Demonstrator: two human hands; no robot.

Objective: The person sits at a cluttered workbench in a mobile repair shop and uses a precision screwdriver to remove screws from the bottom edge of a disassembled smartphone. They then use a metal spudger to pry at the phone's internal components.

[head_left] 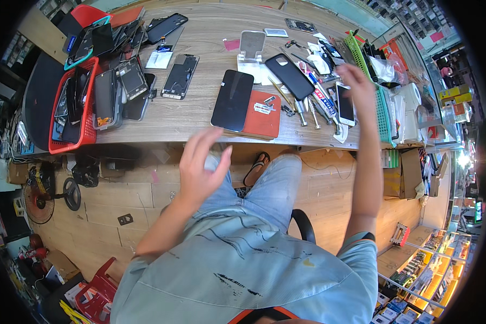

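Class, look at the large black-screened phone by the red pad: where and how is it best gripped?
Hold the phone by its long edges, probably best coming from the person's side with the left hand: it lies screen up, rectangular, one short end facing the person, and that hand is nearest.

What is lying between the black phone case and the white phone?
A slim white tube marked red and blue, beside slim tools, in the head view.
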